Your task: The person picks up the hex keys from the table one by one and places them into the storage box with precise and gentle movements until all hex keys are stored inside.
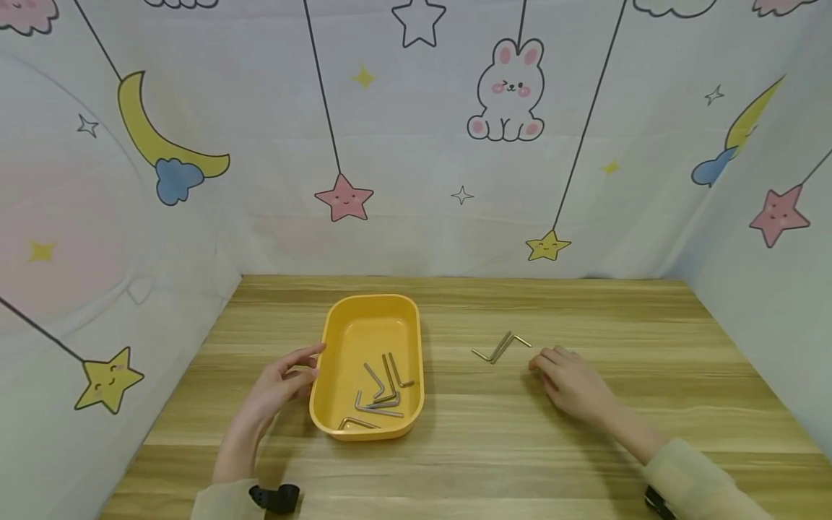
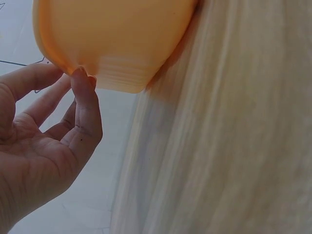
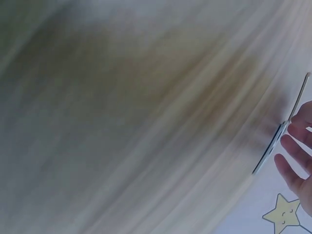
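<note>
- Hanging behind the far edge of the desk is a pale cloth (image 1: 403, 144) printed with stars, moons and a rabbit.
- Wood-grained desk (image 1: 487, 455), running on below with its far corners in sight.
- Yellow tray (image 1: 373, 336), on the left half of the desk, nearer the left edge than the right.
- Left hand (image 1: 281, 383), between the desk's left edge and the tray, fingers loosely bent, tips touching the tray's left side; it is not wrapped round it.
- Right hand (image 1: 570, 380), right of the desk's middle, fingers relaxed and grasping nothing visible; whether the fingertips touch metal I cannot tell.
- 6 L-shaped keys (image 1: 390, 375), overlapping in the tray's near half.
- 2 loose keys (image 1: 502, 347), also L-shaped, long arms side by side, toward the desk's far edge, just beside the right fingertips.
</note>
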Motion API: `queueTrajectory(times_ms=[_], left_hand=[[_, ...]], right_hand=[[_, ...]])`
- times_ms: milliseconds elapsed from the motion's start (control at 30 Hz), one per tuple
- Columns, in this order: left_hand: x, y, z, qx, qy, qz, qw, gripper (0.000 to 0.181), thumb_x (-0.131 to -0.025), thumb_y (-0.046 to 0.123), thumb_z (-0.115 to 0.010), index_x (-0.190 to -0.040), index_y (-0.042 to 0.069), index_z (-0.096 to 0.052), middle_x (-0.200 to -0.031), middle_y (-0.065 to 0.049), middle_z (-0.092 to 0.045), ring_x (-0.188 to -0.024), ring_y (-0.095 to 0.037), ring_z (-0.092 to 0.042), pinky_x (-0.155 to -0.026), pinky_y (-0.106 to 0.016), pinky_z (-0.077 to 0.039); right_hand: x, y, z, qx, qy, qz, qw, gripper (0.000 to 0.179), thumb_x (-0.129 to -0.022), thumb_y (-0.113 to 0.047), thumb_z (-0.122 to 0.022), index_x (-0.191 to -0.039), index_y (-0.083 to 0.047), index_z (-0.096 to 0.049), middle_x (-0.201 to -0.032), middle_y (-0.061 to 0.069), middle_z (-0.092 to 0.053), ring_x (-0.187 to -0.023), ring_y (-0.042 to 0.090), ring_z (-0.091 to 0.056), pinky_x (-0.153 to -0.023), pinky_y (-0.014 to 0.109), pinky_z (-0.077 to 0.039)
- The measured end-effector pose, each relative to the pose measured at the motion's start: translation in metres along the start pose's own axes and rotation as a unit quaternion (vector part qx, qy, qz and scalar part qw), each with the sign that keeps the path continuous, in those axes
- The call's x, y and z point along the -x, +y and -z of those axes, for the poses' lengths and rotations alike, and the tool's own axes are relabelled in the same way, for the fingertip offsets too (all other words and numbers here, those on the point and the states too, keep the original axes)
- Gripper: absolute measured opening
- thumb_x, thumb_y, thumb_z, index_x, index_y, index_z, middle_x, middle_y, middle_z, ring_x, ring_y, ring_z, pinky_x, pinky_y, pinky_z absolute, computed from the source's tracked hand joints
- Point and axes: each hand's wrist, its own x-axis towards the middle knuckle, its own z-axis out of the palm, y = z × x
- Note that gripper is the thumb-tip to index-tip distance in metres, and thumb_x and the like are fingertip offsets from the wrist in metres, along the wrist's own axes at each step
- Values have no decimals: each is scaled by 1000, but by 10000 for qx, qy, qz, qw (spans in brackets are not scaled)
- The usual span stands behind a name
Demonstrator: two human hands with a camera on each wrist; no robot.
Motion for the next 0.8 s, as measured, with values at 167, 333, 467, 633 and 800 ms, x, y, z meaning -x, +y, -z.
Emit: queueTrajectory(times_ms=[167,333,467,633,800], left_hand=[[0,0,0,-1,-4,20,10000,51,-96,17,-58,-145,13,-44,-122,-13,-46,-89,-10,-59,-79,-24,-55],[0,-1,1,-28,-11,18,10000,51,-96,19,-59,-145,14,-44,-124,-14,-45,-89,-10,-59,-80,-25,-55],[1,-1,1,-25,-8,20,10000,52,-96,20,-59,-145,14,-44,-124,-15,-45,-89,-9,-59,-80,-25,-55],[0,-2,1,-27,-7,18,10000,51,-96,19,-59,-145,14,-45,-124,-15,-45,-89,-9,-59,-80,-24,-55],[-1,-2,1,-1,-9,8,10000,51,-96,19,-59,-145,14,-45,-123,-14,-45,-89,-9,-60,-80,-25,-56]], right_hand=[[3,8,1,152,-6,242,9996,26,-73,3,-71,-93,-11,-63,-89,-1,-61,-83,19,-57,-70,36,-51],[5,18,2,484,86,600,9970,23,-74,-2,-72,-93,-12,-63,-87,0,-59,-81,20,-56,-67,37,-50],[6,25,1,690,57,915,9934,10,-85,-9,-64,-95,-10,-64,-87,1,-58,-78,20,-56,-64,37,-49],[7,30,-2,919,98,1230,9881,39,-105,-21,-28,-93,-8,-63,-84,2,-57,-75,19,-53,-65,36,-49],[5,32,-3,1244,145,1459,9813,53,-106,-21,-11,-91,-8,-60,-82,2,-54,-71,19,-50,-64,35,-47]])
